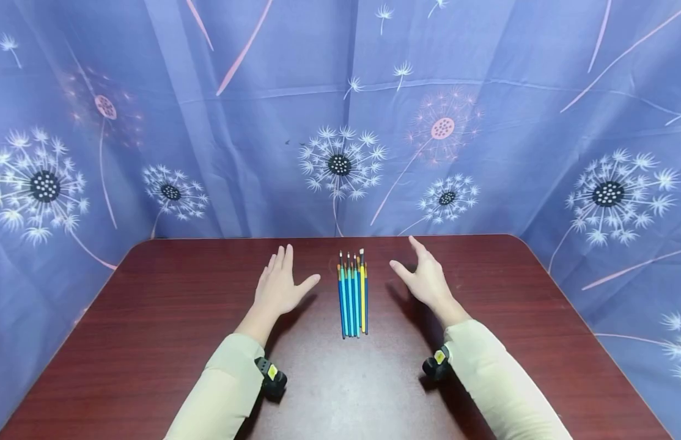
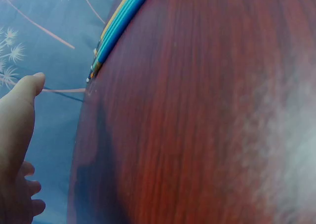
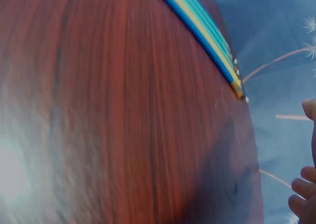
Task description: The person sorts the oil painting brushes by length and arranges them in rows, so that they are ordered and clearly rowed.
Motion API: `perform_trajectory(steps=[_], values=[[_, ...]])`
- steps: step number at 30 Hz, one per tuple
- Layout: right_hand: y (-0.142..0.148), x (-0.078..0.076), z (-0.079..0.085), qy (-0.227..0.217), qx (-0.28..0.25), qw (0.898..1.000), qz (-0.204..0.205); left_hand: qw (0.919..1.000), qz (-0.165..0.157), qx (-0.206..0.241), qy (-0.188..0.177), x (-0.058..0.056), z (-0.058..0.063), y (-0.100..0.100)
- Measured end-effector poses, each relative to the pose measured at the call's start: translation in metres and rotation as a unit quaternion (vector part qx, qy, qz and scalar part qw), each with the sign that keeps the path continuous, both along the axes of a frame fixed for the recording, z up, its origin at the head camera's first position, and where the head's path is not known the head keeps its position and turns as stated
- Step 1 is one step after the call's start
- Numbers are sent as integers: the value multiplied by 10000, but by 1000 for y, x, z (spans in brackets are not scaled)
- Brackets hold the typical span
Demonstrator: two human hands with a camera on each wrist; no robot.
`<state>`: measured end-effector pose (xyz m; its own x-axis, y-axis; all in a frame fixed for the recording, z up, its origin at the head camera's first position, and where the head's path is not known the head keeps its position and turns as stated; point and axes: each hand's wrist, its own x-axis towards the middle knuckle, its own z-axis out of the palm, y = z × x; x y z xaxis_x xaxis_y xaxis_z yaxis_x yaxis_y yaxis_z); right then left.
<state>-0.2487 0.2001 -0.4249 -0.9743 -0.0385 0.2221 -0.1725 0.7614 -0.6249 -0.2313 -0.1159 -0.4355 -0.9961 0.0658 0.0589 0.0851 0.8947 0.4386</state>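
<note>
Several thin paintbrushes point(image 1: 353, 294) lie side by side in a neat row on the dark red wooden table point(image 1: 153, 318), mostly blue handles with one yellow, bristles pointing away from me. My left hand point(image 1: 278, 284) hovers just left of the row with fingers straight and thumb spread, holding nothing. My right hand point(image 1: 423, 275) hovers just right of the row, fingers relaxed and empty. The left wrist view shows the paintbrushes point(image 2: 116, 29) and my thumb point(image 2: 22, 105). The right wrist view shows the paintbrushes point(image 3: 202, 34) and my fingertips point(image 3: 303, 189) at the edge.
A blue curtain point(image 1: 340, 116) printed with dandelions hangs behind and around the table. The table's far edge point(image 1: 329, 237) runs just beyond the brush tips. A small black wrist camera point(image 1: 271, 376) sits on each cream sleeve.
</note>
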Motion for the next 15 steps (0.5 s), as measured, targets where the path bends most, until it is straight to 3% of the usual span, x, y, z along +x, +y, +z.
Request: perform_trajectory(steps=[4,9,12,15], values=[[-9,3,-4,-31,-651,9976,-226,9990,-29,456,-24,3,-1,1],[-15,4,-5,-457,-1571,9859,-357,9955,-20,938,-114,5,-1,4],[-18,5,-4,-782,-2268,9703,-298,9922,-41,1231,-213,7,0,8],[-22,8,-3,-1188,-2943,9481,-217,9876,-52,1546,-267,8,-1,12]])
